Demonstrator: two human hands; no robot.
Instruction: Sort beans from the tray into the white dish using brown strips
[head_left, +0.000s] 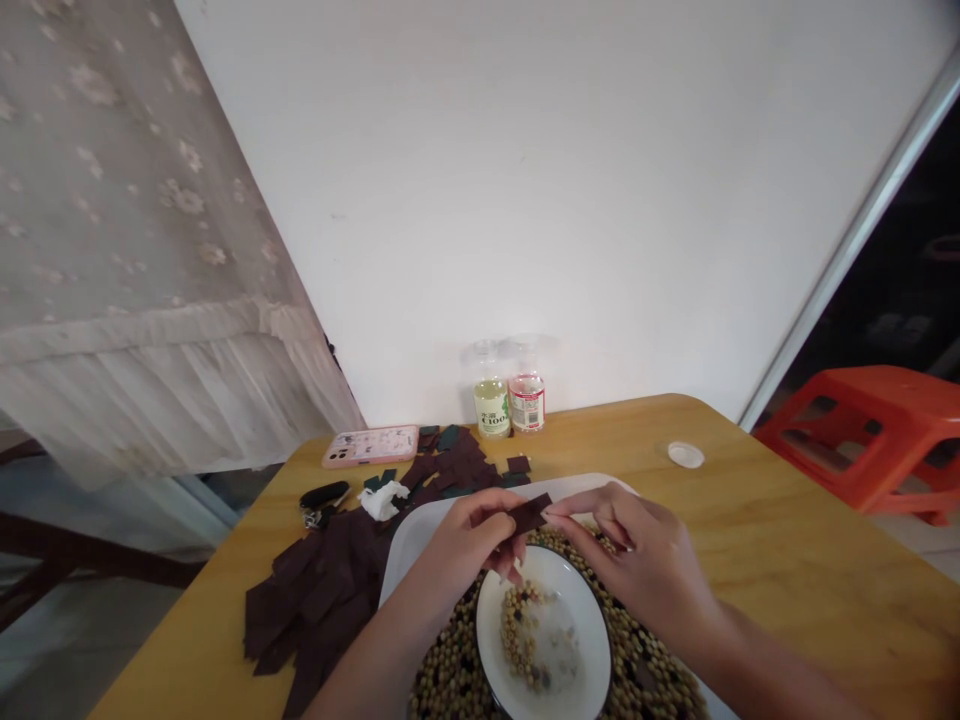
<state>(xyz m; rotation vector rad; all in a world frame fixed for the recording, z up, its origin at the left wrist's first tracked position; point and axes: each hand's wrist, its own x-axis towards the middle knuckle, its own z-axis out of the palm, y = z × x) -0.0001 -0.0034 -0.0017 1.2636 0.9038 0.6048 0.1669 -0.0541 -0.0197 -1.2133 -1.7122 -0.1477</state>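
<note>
My left hand [484,535] pinches a small dark brown rectangular piece [531,512], thin like paper or cloth, above the far rim of a white bowl [592,640]. At the piece's right end, the thumb and forefinger of my right hand [637,545] are pressed together on its edge; whether they also hold something tiny cannot be seen. Pale, bead-like round grains [517,630] lie in the bowl, mostly on its left side. The bowl sits in a white tray [409,545] among many more greenish-brown and dark round grains [450,660].
Dark brown pieces [322,590] are heaped left of the tray and behind it. Around them lie a crumpled tissue [383,499], keys with a black fob [324,497] and a pink-cased phone [371,446]. Two bottles [492,400] stand by the wall; a white lid [685,455] lies right.
</note>
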